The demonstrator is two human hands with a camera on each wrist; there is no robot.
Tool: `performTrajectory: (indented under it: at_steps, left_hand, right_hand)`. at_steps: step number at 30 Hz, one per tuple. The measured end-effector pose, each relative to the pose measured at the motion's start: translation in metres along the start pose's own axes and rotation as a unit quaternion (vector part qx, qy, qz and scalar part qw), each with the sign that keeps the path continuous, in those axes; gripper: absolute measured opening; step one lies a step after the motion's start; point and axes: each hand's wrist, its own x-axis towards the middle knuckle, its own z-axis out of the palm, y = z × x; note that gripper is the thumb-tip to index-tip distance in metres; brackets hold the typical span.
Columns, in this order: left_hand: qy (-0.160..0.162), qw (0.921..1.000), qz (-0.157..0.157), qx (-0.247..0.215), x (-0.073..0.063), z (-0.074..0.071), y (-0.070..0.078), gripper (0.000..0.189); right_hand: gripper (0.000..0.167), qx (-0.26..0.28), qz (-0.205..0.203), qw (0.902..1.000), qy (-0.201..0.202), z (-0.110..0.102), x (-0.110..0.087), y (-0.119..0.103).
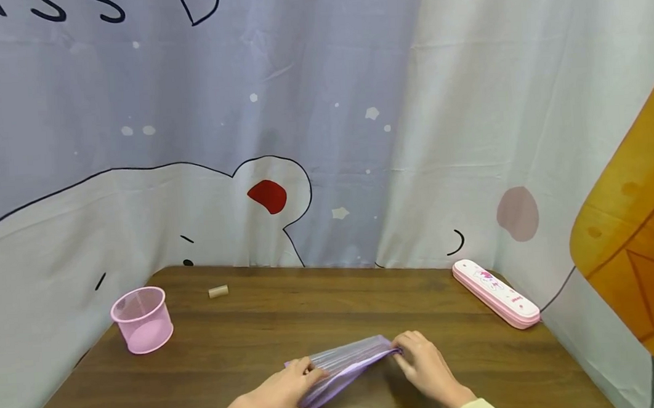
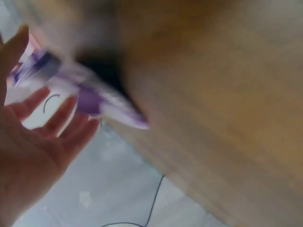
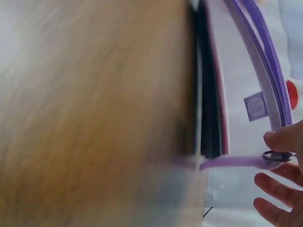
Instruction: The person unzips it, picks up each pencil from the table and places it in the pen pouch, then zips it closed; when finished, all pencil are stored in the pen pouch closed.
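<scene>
A clear zipper pouch with purple trim (image 1: 343,366) is tilted above the brown table in the head view. My right hand (image 1: 424,365) pinches its right end between thumb and index finger, beside the dark oval zipper pull (image 3: 278,156). The other right fingers are loosely bent. My left hand (image 1: 278,394) is at the pouch's left end, thumb and fingers apart; in the left wrist view its fingers (image 2: 75,125) are spread and slightly bent. Dark flat items with a reddish edge (image 3: 211,94) show within the pouch. A small purple tag (image 3: 255,107) sits below the zipper.
A pink mesh cup (image 1: 144,321) stands at the table's left edge. A small beige cylinder (image 1: 218,291) lies near the back. A pink and white case (image 1: 495,294) rests at the back right. Printed curtains (image 1: 345,135) hang behind the wooden table (image 1: 245,331).
</scene>
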Motion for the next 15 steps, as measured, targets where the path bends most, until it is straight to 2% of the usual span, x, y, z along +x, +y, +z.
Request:
performTrajectory:
  at_steps: [3,6,8,10,12,15]
  left_hand:
    - [0.033,0.9979,0.012,0.054,-0.006,0.008,-0.001,0.068]
    - [0.084,0.9943,-0.014,0.064,-0.004,0.011,-0.001,0.052]
    - [0.12,0.9914,-0.048,0.02,-0.001,0.009,-0.002,0.038]
    - [0.144,0.9843,-0.088,-0.053,0.004,0.004,-0.004,0.025]
    - [0.162,0.9704,-0.12,-0.132,0.009,-0.002,-0.007,0.016]
    - [0.176,0.9418,-0.169,-0.232,0.016,-0.009,-0.015,0.012]
  right_hand:
    - [0.026,0.046,0.047,0.9977,0.016,-0.006,0.004,-0.002]
    - [0.023,0.089,0.097,0.9912,0.013,-0.009,0.009,-0.003]
    - [0.021,0.107,0.14,0.9844,0.009,-0.01,0.012,-0.002]
    - [0.018,0.121,0.181,0.9759,0.009,-0.011,0.013,-0.001]
    - [0.015,0.133,0.217,0.9669,0.014,-0.012,0.014,0.001]
    - [0.013,0.16,0.254,0.9537,0.022,-0.012,0.014,0.005]
